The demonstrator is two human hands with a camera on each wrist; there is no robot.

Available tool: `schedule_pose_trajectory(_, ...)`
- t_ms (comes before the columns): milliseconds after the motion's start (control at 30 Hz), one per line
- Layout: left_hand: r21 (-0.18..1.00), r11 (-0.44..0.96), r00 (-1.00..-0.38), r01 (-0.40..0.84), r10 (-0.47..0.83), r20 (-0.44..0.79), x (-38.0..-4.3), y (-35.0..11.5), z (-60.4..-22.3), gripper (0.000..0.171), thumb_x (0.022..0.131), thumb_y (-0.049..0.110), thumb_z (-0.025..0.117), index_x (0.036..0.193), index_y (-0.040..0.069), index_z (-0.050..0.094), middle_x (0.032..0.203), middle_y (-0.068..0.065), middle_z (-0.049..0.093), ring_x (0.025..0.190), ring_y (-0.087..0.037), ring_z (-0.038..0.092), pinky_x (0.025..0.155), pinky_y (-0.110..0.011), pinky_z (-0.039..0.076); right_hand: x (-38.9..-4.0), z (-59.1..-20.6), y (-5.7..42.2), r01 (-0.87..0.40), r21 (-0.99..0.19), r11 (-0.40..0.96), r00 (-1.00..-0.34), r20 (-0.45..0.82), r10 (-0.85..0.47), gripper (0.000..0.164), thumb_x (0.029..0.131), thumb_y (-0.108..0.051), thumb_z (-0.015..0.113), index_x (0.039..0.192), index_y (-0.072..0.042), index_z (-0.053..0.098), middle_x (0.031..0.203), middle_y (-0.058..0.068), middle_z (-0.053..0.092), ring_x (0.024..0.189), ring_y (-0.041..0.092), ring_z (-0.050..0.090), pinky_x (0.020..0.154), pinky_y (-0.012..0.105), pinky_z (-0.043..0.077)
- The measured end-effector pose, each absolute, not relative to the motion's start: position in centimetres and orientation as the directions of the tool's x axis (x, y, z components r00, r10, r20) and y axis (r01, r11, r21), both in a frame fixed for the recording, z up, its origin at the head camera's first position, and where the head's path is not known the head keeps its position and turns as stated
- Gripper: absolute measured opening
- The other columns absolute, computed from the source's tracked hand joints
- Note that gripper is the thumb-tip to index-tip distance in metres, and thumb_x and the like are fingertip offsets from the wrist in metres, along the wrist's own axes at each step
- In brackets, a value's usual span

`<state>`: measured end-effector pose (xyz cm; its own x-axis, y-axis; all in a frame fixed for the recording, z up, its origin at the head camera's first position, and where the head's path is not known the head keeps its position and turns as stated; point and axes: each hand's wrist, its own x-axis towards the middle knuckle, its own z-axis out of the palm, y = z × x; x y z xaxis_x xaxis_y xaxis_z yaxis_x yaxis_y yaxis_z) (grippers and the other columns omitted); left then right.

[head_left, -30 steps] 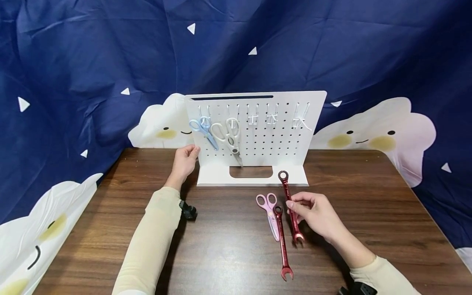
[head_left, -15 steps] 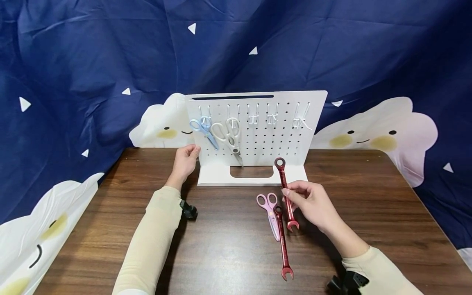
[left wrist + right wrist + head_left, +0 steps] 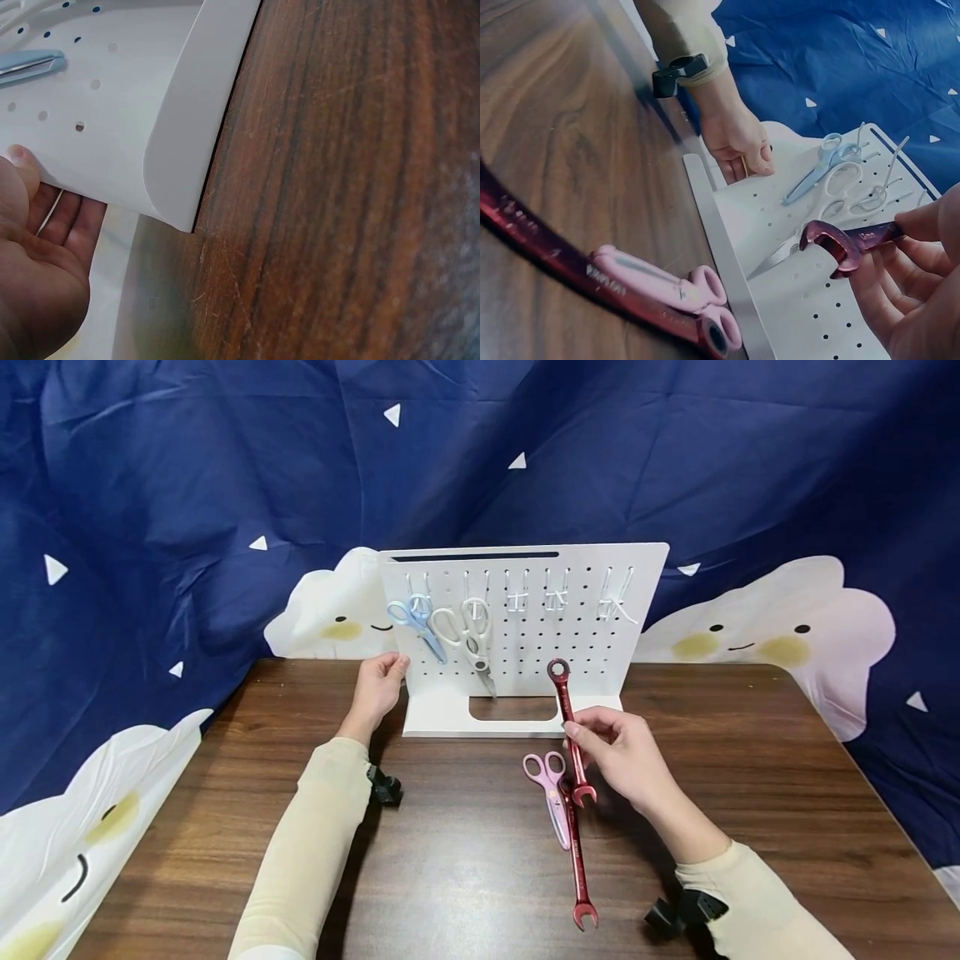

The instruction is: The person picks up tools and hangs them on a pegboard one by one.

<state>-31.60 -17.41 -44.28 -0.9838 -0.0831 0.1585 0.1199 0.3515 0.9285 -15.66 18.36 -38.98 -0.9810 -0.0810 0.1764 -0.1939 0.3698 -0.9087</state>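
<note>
My right hand (image 3: 618, 752) pinches a red combination wrench (image 3: 567, 706) by its shaft, ring end up, in front of the pegboard's base. Its open end (image 3: 832, 247) points toward the camera in the right wrist view. My left hand (image 3: 377, 689) grips the left edge of the white pegboard (image 3: 525, 652), thumb in front and fingers behind, as the left wrist view shows. Blue scissors (image 3: 418, 622) and white scissors (image 3: 468, 639) hang from hooks on the board's left side. Pink scissors (image 3: 551, 797) lie on the table beside a second red wrench (image 3: 577, 868).
Bare white hooks (image 3: 557, 597) stick out along the upper middle and right of the board. The brown wooden table (image 3: 465, 860) carries everything. Behind it hangs a dark blue curtain (image 3: 465, 460) with cloud and triangle prints.
My right hand has carried the wrench forward and left, so its ring end now overlaps the lower face of the pegboard. My left hand has stayed on the board's edge.
</note>
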Motion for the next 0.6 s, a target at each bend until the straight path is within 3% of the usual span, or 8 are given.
schedule_pose_trajectory(267, 0.928, 0.351, -0.984, 0.124, -0.075, 0.161, -31.7, -17.5, -44.4, 0.033, 0.113, 0.018, 0.058, 0.118, -0.01, 0.075, 0.101, -0.016, 0.079, 0.085, 0.001, 0.064, 0.083, -0.017, 0.056, -16.6, -38.4, 17.4, -0.238, -0.895, 0.376, -0.971, 0.229, -0.072, 0.016, 0.103, -0.01, 0.073, 0.108, 0.005, 0.077, 0.084, 0.007, 0.072, 0.071, 0.006, 0.06, 0.066, 0.021, 0.049)
schedule_pose_trajectory(600, 0.925, 0.357, -0.983, 0.129, -0.077, 0.167, -31.6, -17.4, -44.3, 0.033, 0.113, 0.018, 0.058, 0.115, -0.01, 0.076, 0.099, -0.016, 0.078, 0.085, -0.001, 0.063, 0.078, -0.013, 0.054, -17.8, -37.7, 16.5, -0.261, -0.905, 0.336, -0.965, 0.255, -0.063, 0.016, 0.103, -0.008, 0.072, 0.11, 0.006, 0.077, 0.086, 0.006, 0.073, 0.073, 0.002, 0.061, 0.069, 0.019, 0.053)
